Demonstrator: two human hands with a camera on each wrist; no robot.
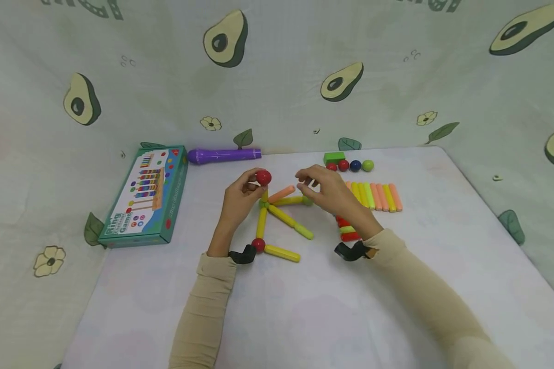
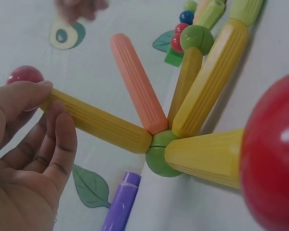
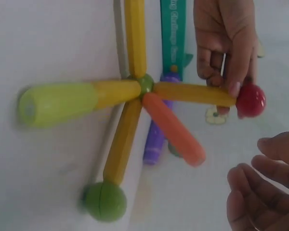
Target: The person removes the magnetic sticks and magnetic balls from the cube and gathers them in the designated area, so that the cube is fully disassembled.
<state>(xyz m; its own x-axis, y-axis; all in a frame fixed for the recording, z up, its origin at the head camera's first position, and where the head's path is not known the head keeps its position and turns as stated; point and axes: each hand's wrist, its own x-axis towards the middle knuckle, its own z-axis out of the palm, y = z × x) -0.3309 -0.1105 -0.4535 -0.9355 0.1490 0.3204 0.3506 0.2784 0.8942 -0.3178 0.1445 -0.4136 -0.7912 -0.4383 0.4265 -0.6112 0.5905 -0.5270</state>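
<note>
My left hand (image 1: 241,199) pinches the top of an upright yellow rod (image 2: 101,120), just under a red ball (image 1: 263,177) on its end. That rod rises from a green ball (image 2: 156,161) serving as a hub. An orange rod (image 3: 176,132) slants up from the same hub, and other yellow rods (image 1: 281,216) spread from it over the table. One runs to a red ball (image 1: 258,245) with another yellow rod (image 1: 282,253) beside it; one bears a light green rod (image 3: 58,103); one ends in a green ball (image 3: 105,201). My right hand (image 1: 325,189) hovers to the right, fingers loosely bent and holding nothing.
Loose coloured rods (image 1: 380,197) lie in a row at right, with red and green ones (image 1: 350,236) partly behind the right forearm. Behind them are several balls (image 1: 355,165) and a green block (image 1: 334,157). A game box (image 1: 143,195) and purple microphone (image 1: 223,156) lie at left.
</note>
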